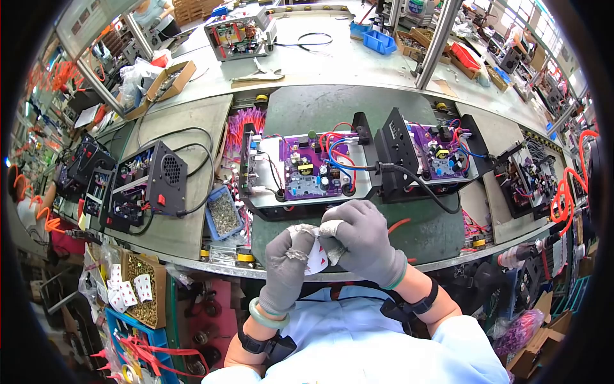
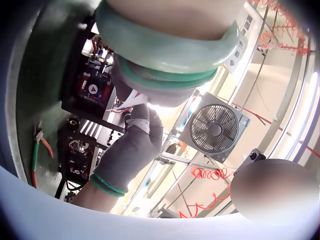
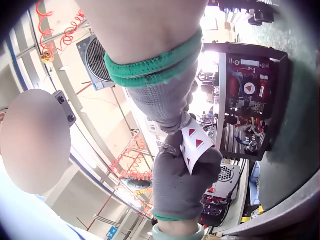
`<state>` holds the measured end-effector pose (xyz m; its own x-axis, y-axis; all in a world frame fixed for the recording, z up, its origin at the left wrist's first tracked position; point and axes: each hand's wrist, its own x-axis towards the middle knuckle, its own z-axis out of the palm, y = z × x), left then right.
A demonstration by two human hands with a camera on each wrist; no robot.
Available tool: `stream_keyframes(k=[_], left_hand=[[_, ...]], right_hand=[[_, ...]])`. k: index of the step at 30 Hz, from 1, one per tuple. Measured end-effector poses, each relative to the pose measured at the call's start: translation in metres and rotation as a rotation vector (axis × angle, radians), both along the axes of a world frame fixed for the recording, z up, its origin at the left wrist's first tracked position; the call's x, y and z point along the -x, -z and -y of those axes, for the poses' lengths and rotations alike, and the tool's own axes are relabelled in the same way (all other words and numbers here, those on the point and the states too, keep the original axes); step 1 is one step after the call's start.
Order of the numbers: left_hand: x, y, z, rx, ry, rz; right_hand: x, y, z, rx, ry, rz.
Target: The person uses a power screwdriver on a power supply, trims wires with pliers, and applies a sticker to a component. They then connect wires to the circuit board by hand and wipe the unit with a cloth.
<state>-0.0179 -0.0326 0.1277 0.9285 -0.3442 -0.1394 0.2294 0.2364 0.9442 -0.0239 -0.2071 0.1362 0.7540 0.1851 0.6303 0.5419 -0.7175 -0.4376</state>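
A small white sheet with red triangle marks (image 3: pixel 196 143) is pinched between both gloved hands, close to the person's body. The left hand (image 1: pixel 286 265), in a grey glove with a worn pale thumb tip, grips the sheet's left edge. Fingers of the right hand (image 1: pixel 364 241) are curled at its upper right, touching the left fingertips. Just beyond the hands stands an open black device with a purple circuit board (image 1: pixel 313 168). In the right wrist view, a round white sticker with a red triangle (image 3: pixel 249 88) shows on the device.
A second open device (image 1: pixel 441 150) stands at the right, a black unit with a fan grille (image 1: pixel 171 171) at the left. Near the front edge are a blue tray of small parts (image 1: pixel 224 214) and red-handled pliers (image 2: pixel 36 155). More triangle sheets (image 1: pixel 121 294) lie on a box at lower left.
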Motion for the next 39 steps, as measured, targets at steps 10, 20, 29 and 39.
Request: stream_keyframes(k=[10, 20, 29, 39], left_hand=[[0.000, 0.018, -0.004, -0.039, -0.016, 0.015], [0.008, 0.081, -0.014, -0.125, -0.070, -0.178], [0.002, 0.085, -0.029, 0.237, -0.062, -0.441], [0.001, 0.028, -0.014, 0.366, -0.081, -0.272]], right_hand=[[-0.008, -0.006, 0.003, 0.248, -0.049, -0.083], [-0.211, -0.066, 0.072, 0.046, -0.059, -0.913], [-0.219, -0.069, 0.050, 0.558, 0.110, -1.029], [-0.099, -0.061, 0.042, 0.137, -0.041, 0.132]])
